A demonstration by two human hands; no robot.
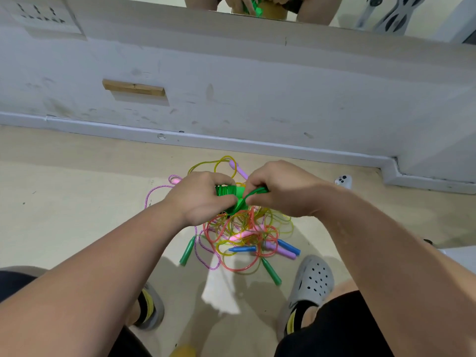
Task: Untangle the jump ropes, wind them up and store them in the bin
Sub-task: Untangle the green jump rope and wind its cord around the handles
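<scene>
Head-worn view, steeply down, close over floor (77,189)

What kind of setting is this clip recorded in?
Indoors, perhaps a plain room or exercise studio: smooth beige floor, scuffed white wall with a white baseboard, a wall mirror above it, and tangled coloured jump ropes on the floor.

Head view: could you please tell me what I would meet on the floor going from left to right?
Left green handle → blue handle → right green handle → white device.
</scene>
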